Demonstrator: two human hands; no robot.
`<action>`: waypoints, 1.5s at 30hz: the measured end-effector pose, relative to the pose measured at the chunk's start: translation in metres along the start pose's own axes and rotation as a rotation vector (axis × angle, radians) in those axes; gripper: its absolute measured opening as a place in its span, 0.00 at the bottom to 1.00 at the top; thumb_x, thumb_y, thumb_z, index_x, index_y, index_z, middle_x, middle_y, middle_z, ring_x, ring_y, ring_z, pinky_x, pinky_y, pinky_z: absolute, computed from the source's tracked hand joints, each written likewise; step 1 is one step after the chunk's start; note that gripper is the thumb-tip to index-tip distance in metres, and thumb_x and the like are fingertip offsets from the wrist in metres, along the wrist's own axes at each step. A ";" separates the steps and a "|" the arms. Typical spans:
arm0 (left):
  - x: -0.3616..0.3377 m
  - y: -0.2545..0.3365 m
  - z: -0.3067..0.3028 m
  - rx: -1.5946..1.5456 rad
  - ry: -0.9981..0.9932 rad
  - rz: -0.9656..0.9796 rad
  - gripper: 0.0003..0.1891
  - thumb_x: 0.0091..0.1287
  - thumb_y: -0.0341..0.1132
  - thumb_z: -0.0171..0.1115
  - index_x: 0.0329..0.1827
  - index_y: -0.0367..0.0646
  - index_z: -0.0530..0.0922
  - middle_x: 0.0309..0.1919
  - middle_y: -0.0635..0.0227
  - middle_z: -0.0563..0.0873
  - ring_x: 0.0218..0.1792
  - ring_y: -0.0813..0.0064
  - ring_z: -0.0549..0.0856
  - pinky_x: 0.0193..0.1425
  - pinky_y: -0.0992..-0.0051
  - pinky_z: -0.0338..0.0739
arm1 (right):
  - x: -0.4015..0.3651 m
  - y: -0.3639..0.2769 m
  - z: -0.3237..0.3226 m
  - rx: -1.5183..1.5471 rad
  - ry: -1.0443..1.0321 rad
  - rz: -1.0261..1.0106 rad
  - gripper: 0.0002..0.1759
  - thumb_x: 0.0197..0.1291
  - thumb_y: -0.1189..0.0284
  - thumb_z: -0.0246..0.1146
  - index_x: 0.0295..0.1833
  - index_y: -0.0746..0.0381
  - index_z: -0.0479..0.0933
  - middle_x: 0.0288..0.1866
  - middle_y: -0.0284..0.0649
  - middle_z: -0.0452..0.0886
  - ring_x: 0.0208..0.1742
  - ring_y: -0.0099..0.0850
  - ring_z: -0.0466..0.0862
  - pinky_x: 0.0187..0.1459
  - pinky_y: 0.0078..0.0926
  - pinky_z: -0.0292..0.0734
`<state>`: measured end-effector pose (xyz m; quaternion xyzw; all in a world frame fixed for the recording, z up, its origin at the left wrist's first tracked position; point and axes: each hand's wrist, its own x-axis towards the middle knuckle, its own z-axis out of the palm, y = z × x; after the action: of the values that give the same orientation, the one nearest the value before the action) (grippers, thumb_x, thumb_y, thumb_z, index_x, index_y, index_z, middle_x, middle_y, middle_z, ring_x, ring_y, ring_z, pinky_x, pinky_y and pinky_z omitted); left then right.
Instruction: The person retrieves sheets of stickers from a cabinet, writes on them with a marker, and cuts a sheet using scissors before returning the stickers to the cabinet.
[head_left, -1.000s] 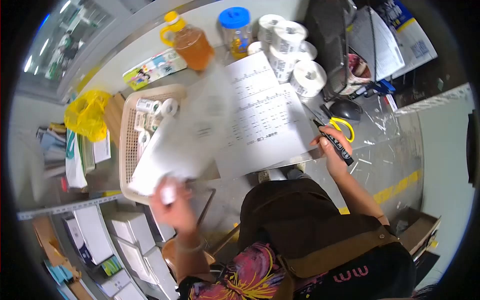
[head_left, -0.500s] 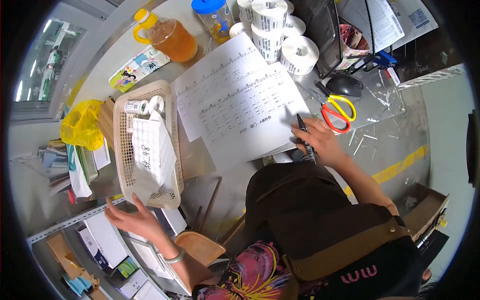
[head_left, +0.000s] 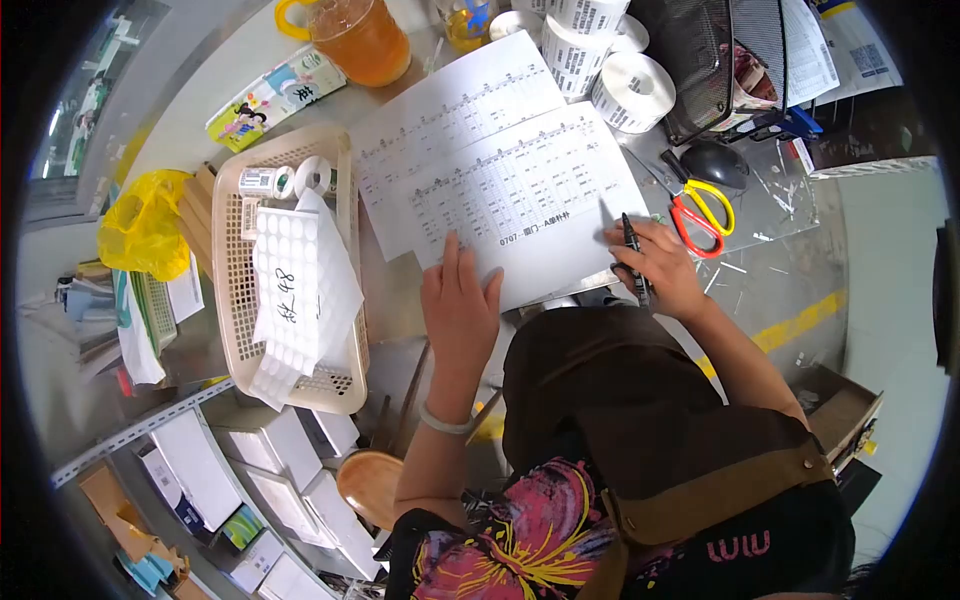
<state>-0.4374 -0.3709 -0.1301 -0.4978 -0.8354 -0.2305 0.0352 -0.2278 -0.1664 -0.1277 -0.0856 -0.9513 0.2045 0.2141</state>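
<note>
Two overlapping printed sheets with tables lie on the desk; the nearer sheet is under my hands. My left hand rests on its lower left part, fingers stretched out and holding nothing. In my right hand, at the sheet's right edge, is a black marker pen, its upper end pointing away from me. Left of the sheets stands a cream plastic basket. Inside it are label rolls and white sticker sheets with handwriting on them.
Scissors with red and yellow handles and a black mouse lie to the right. Label rolls, a black mesh holder and a jug of amber liquid stand behind. A yellow bag sits left of the basket.
My left hand has moved from beside the basket's near end, rightward onto the printed sheet. My right hand still holds the marker pen. The view has shifted slightly.
</note>
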 end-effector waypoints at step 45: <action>-0.007 -0.009 0.016 0.100 0.068 0.141 0.13 0.63 0.33 0.61 0.49 0.40 0.73 0.66 0.53 0.75 0.48 0.54 0.79 0.53 0.56 0.71 | -0.045 -0.034 -0.025 0.143 0.214 0.309 0.23 0.55 0.65 0.72 0.55 0.57 0.76 0.54 0.50 0.79 0.61 0.49 0.75 0.61 0.43 0.72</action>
<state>-0.4385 -0.3733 -0.1498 -0.5450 -0.8070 -0.2021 0.1045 -0.1791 -0.1998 -0.1095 -0.2363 -0.8819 0.2916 0.2854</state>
